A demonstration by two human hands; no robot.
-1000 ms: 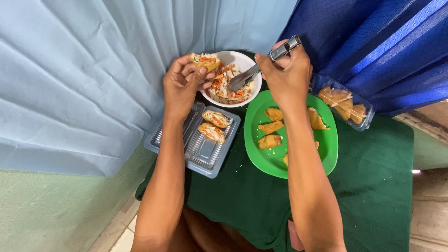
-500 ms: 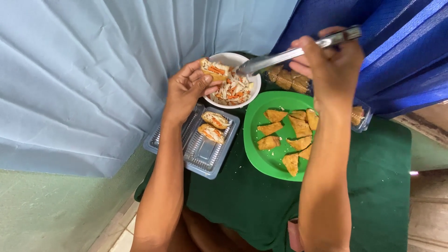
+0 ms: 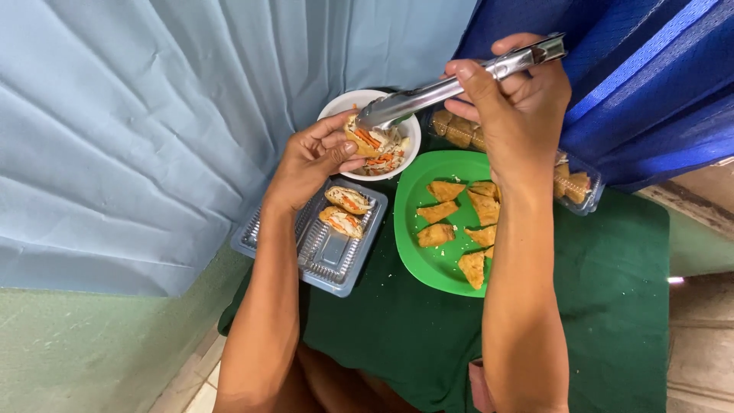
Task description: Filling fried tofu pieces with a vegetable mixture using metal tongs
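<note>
Bowl: behind the plate and tray, on the cloth.
Tray: left of the plate, two filled pieces inside.
Box: right of the bowl, behind the plate.
Tongs: over the bowl.

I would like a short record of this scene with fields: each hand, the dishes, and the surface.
left hand: holds a fried piece over the white bowl
right hand: grips metal tongs, tips at the bowl's shredded filling
green plate: several fried triangles
clear tray: two filled pieces
clear box: more fried pieces, partly hidden behind the right hand
surface: dark green cloth
</note>
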